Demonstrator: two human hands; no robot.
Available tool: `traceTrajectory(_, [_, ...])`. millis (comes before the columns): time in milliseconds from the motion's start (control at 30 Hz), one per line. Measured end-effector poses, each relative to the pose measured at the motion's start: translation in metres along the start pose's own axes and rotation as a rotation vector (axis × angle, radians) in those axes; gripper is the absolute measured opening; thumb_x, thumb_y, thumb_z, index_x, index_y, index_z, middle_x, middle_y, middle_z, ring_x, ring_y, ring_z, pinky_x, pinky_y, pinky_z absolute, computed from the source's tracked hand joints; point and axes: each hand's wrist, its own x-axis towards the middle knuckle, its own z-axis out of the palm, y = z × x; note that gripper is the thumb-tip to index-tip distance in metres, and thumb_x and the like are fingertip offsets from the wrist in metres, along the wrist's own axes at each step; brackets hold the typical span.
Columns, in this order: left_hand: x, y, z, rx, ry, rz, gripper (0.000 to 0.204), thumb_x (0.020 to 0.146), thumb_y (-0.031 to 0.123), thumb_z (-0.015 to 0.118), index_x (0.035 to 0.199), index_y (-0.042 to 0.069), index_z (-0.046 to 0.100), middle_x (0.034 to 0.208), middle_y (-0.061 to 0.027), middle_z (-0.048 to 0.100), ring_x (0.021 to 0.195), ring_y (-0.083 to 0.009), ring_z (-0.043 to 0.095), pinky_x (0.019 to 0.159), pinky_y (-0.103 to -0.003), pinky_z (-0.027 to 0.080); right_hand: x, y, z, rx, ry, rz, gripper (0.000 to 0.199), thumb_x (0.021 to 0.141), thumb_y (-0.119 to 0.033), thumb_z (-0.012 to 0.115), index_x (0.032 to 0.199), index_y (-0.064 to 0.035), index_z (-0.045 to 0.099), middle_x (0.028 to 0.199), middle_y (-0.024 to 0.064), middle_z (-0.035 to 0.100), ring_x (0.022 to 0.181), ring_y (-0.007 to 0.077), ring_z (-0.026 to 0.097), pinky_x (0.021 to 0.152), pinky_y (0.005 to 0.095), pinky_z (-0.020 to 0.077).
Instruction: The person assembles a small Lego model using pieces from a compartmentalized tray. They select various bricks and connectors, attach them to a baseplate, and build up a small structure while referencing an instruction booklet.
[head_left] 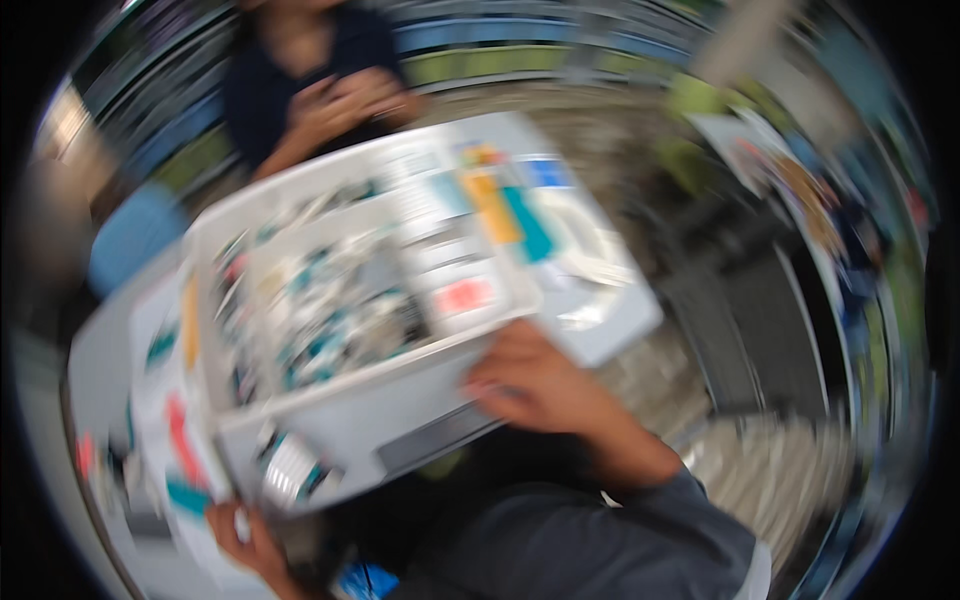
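fingers (pixel 493 396) bent, r. hand (pixel 537 380) nr wht tray (pixel 400 360)

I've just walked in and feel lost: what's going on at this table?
Someone's right hand is curled by the near right corner of a white divided bin, which holds jumbled small teal, white and dark pieces. Their left hand is near the table's near edge, a small whitish patch at its fingers. Blur hides whether either hand grips anything. Across the table, another person's hands are together.
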Motion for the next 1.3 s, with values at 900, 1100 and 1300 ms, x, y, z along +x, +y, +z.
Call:
traceTrajectory(900, [0.069,0.110,0.029,-0.119,-0.130,0.260,0.022,0.059,0.002,0.069,0.079,0.004,0.060,0.083,-0.0105,0.059,0.077,-0.0288,0.055,0.068,-0.038,0.045,0.045,0.016,-0.053,-0.361,0.134,0.271,0.016,0.087,-0.010,0.078,0.102,-0.0044,0.076,0.094,0.0109,0.072,0.093,0.0277,0.064,0.085,0.0376,0.0497])
traceTrajectory(1100, [0.073,0.130,0.059,-0.149,-0.316,0.237,0.023,0.060,0.000,0.068,0.080,0.005,0.058,0.085,-0.0103,0.058,0.078,-0.0300,0.056,0.070,-0.038,0.045,0.011,0.024,-0.061,-0.147,0.119,0.476,0.021,0.087,-0.009,0.077,0.107,-0.0037,0.075,0.091,0.0072,0.070,0.086,0.0220,0.058,0.082,0.0328,0.0486])
traceTrajectory(1300, [0.059,0.144,0.086,-0.115,-0.398,0.202,0.028,0.069,0.000,0.072,0.095,0.007,0.067,0.111,-0.0105,0.063,0.106,-0.0336,0.057,0.089,-0.043,0.046,0.064,-0.006,-0.058,-0.167,0.001,0.235,0.018,0.087,-0.009,0.077,0.104,-0.0035,0.075,0.091,0.0082,0.071,0.088,0.0224,0.060,0.081,0.0343,0.0489])
